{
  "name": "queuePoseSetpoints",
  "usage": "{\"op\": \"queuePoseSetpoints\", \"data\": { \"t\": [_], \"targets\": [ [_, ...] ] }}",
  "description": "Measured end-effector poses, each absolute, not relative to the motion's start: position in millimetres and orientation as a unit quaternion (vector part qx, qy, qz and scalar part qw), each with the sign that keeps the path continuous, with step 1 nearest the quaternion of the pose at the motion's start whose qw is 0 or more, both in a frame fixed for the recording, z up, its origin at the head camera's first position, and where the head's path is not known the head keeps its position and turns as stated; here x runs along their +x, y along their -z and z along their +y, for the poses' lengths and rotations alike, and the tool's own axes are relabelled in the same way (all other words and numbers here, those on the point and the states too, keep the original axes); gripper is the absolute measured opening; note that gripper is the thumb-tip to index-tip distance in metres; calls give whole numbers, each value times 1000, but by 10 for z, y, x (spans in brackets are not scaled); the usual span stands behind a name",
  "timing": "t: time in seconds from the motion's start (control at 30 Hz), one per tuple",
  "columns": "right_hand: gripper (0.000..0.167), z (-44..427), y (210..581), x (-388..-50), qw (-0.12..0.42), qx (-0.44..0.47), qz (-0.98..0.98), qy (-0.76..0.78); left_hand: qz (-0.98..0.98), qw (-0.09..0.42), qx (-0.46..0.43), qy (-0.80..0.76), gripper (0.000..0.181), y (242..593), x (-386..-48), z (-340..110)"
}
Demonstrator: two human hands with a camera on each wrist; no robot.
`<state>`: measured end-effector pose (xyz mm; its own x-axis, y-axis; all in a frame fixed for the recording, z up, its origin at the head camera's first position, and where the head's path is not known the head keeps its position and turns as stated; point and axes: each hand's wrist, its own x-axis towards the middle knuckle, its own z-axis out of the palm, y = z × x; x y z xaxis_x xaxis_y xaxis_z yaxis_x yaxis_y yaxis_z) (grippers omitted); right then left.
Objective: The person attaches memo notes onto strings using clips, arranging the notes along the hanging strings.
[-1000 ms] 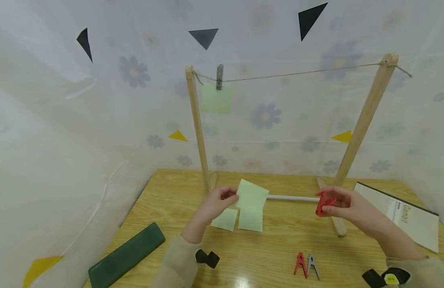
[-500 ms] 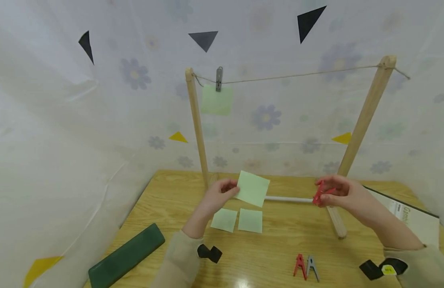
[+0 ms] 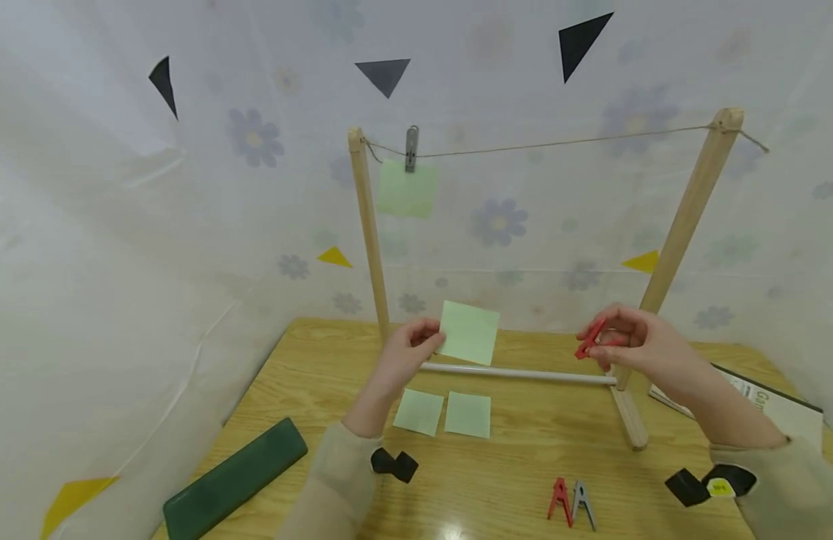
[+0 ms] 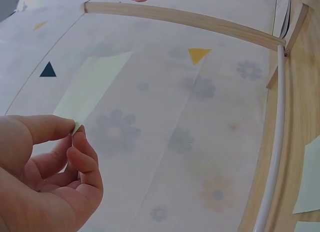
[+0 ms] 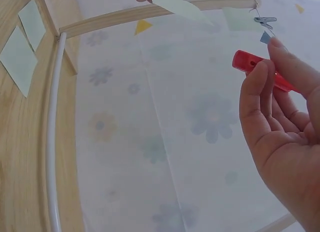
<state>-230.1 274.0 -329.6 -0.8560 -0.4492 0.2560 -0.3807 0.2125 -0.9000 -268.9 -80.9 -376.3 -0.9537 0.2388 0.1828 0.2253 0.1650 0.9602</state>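
Left fingers [image 4: 50, 128] pinch green note [image 3: 469, 333] at edge, right fingers [image 5: 254, 94] red clothespin [image 5: 244, 61]; gap between

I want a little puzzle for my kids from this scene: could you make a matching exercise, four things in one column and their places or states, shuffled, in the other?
1. Left hand
2. Right hand
3. String
4. Dark green case

A. stretched between two wooden posts
B. on the table, at the left in the head view
C. pinching a red clothespin
D. pinching a pale green paper square

Pairs: 1-D, 2-C, 3-A, 4-B
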Motion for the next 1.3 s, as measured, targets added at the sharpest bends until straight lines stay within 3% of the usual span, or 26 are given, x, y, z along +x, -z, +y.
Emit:
{"op": "queuePoseSetpoints", "data": {
  "t": [0.67, 1.07, 1.3],
  "targets": [
    [28, 2686, 2990, -2420, 13, -291, 761, 580, 764, 9, 131, -632, 26, 3567, -2747, -713],
    [21, 2585, 2684, -2490, -50, -213, 833, 507, 749, -1, 130, -650, 25, 3410, -2855, -697],
    [22, 2505, 2501, -2533, -73, -197, 798, 565, 720, 5, 133, -681, 24, 3317, -2870, -644]
  ]
}}
